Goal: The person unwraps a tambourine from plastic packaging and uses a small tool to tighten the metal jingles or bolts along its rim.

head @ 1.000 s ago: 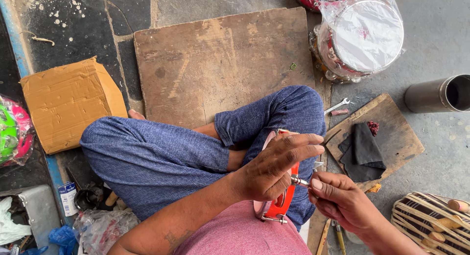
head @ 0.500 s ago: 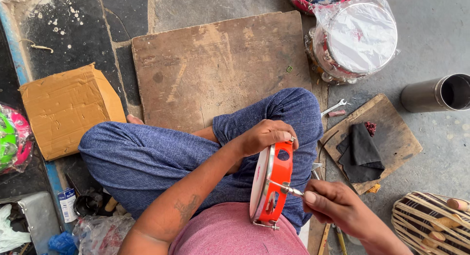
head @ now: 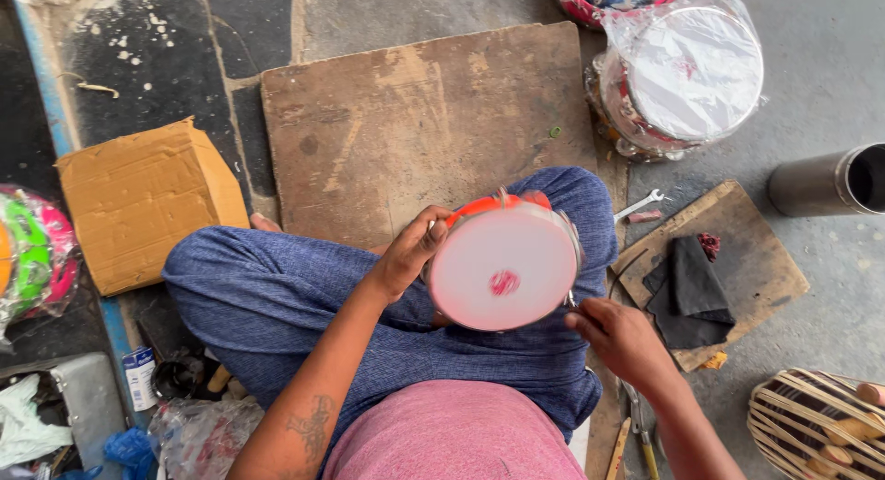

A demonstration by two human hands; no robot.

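Small drum (head: 503, 268) with orange rim is held at frame centre over the lap, white skin turned up to the camera. Left hand (head: 406, 255) is closed on its left edge, steadying it. Right hand (head: 619, 337) is set at the lower right rim, fingers curled; what is pinched cannot be told. Wooden board (head: 415, 120) lies beyond the knees.

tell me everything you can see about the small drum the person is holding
The small drum is a round tambourine-like frame with an orange rim and a pale, whitish skin bearing a small reddish mark at its centre. Its face is turned up toward the camera, over the person's crossed legs in blue trousers. The left hand grips its rim on one side; the right hand touches the opposite lower edge. Metal fittings show along the rim.
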